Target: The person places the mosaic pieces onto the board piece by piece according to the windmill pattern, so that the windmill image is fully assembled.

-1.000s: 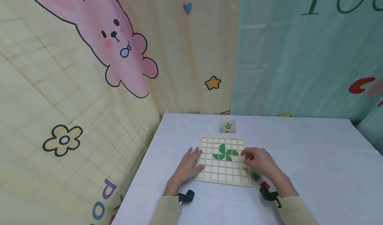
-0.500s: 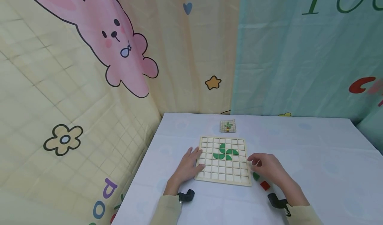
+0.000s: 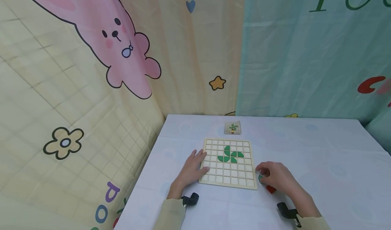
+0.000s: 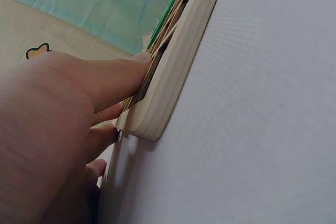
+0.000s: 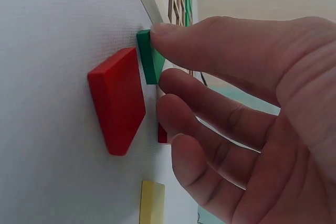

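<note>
A square wooden grid board (image 3: 218, 179) lies on the table, with several green rounded tiles (image 3: 227, 151) set in its middle cells. My left hand (image 3: 191, 169) rests along its left edge, fingers spread and thumb on the frame; the thumb on the rim (image 4: 173, 85) also shows in the left wrist view. To the right of the board, my right hand (image 3: 276, 175) is down at the table. Its thumb and index fingertip pinch a loose green tile (image 5: 147, 59) from either side, partly covering it. A red tile (image 5: 118, 100) lies just beside that one.
A small pattern card (image 3: 233, 127) lies behind the board. Beyond the red tile, a yellow piece (image 5: 151, 203) and a second red piece (image 5: 162, 132), mostly hidden by fingers, lie on the white table (image 3: 320, 148). Printed curtains stand behind.
My right hand has drawn back from the board's right edge, moving right and toward me, down onto the loose green tile. The left hand stays in place.
</note>
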### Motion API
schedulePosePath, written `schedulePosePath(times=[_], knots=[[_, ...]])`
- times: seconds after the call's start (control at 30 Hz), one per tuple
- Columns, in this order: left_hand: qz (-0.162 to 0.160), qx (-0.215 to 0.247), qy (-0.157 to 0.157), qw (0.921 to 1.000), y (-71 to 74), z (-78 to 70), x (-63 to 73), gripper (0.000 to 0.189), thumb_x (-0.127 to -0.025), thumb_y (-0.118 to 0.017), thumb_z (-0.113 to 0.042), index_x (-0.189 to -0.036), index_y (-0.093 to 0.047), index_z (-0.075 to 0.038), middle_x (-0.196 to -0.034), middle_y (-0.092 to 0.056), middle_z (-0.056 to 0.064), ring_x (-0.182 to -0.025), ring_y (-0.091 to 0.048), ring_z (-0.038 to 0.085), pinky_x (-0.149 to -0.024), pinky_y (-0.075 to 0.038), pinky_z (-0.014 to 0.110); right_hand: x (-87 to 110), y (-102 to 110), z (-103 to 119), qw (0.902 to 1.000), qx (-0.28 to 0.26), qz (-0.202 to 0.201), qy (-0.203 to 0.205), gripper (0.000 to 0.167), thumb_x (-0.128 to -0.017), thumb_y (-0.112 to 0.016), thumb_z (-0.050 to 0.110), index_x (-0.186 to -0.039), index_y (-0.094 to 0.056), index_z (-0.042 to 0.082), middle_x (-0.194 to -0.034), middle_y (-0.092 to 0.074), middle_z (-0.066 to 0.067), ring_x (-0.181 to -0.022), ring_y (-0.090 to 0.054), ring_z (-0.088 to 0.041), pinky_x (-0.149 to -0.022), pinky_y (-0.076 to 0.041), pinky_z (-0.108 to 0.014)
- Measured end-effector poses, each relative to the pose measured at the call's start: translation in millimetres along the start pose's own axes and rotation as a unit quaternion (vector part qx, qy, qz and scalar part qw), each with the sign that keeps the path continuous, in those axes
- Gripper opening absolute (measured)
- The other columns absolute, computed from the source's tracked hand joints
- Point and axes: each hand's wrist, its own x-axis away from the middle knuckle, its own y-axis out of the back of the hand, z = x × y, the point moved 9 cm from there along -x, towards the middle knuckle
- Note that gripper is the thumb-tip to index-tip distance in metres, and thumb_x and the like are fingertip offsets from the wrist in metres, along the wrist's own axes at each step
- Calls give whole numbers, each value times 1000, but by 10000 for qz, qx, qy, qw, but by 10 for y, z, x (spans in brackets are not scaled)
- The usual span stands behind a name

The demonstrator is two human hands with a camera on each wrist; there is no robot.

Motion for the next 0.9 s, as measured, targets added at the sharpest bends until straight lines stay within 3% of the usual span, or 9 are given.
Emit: schedulePosePath(times=[0.3, 0.63, 0.9], knots=[[6, 8, -26, 10000, 4, -2, 3, 67, -98, -59, -42, -156, -39, -15, -165, -27, 2, -154, -8, 30, -120, -15, 54, 43, -16, 4, 9999, 118, 88, 5, 31, -76, -86, 10, -105, -75, 15, -85, -63, 4, -77, -54, -16, -68, -51, -36], [6, 32, -25, 10000, 0, 1, 4, 67, -99, -59, -43, -157, -39, -16, -165, -26, 0, -154, -7, 29, -120, -15, 54, 36, -21, 40, 9999, 152, -21, 35, 29, -75, -83, 3, -101, -77, 13, -83, -60, 2, -77, -53, -18, -68, -50, -36], [20, -7, -7, 10000, -2, 5, -5, 68, -98, -59, -44, -157, -39, -17, -165, -26, 0, -154, -7, 28, -120, -16, 54, 23, -55, 49, 9999, -115, -59, -13, 29, -73, -81, -2, -97, -75, 14, -82, -57, 0, -77, -51, -19, -65, -47, -33]])
